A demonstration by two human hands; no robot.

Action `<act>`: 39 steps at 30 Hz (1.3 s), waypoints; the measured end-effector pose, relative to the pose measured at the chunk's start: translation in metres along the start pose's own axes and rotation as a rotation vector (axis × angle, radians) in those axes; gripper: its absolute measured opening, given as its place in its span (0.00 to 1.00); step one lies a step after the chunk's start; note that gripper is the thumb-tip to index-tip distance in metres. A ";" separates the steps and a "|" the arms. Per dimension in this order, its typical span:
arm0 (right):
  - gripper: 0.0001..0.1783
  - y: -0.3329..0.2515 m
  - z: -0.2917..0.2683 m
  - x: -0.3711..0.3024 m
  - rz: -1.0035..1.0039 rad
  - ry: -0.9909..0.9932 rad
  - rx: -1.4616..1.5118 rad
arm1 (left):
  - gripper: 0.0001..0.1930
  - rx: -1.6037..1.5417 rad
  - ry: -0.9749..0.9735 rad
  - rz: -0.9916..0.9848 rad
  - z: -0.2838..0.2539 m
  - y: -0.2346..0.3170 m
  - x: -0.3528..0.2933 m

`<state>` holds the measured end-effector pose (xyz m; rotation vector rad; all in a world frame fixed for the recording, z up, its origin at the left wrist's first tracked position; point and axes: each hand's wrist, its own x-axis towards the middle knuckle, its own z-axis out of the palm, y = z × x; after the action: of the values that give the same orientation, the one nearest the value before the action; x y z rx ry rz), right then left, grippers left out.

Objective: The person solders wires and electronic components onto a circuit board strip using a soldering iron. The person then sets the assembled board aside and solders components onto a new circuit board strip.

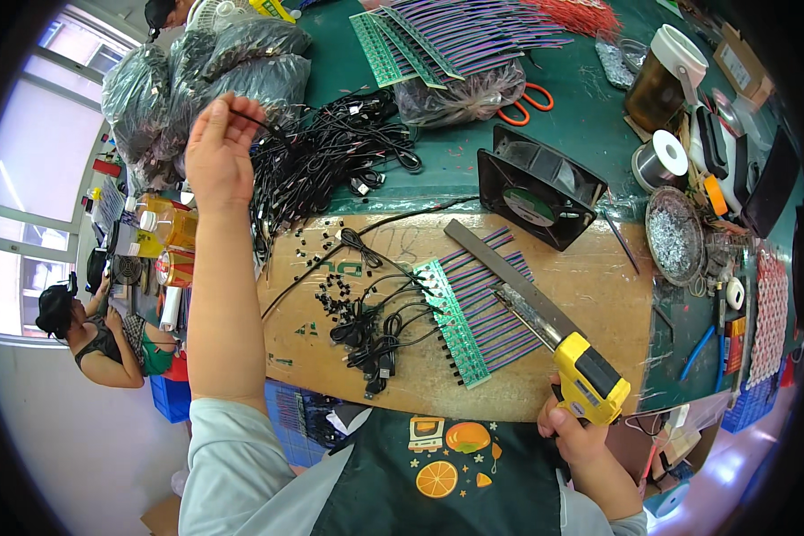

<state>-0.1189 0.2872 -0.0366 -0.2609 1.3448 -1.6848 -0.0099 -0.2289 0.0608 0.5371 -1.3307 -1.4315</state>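
Observation:
My left hand (216, 156) is raised at the far left of the bench, its fingers closed on a black cable (257, 120) beside a tangled heap of black cables (330, 147). Near the front edge, my right hand (577, 436) grips a yellow soldering gun (592, 382). Its metal tip points up and left, over a grey metal bar (509, 275) laid across striped wires (500, 308). These wires run from a green circuit board strip (453, 323). Several black cables with plugs (366, 344) lie against the board's left side.
A brown work board (598, 308) lies under the parts. Behind it stand a black fan (540, 188) and orange-handled scissors (525, 104). A solder spool (661, 161) and a dish of metal bits (674, 234) are at right. Plastic bags (210, 71) fill the back left. Another person (107, 339) sits at left.

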 end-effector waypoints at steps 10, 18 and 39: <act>0.31 0.002 -0.003 -0.001 0.004 -0.009 0.003 | 0.14 0.029 -0.156 -0.105 0.013 0.051 0.001; 0.30 0.000 0.000 0.000 -0.016 -0.012 -0.021 | 0.12 0.496 -0.295 -0.214 0.052 0.086 -0.093; 0.29 0.005 -0.006 0.000 -0.107 -0.089 -0.067 | 0.18 0.673 -0.680 -0.594 0.073 0.008 -0.248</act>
<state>-0.1205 0.2912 -0.0430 -0.4486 1.3424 -1.6975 0.0143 0.0232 0.0094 0.9965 -2.3765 -1.6993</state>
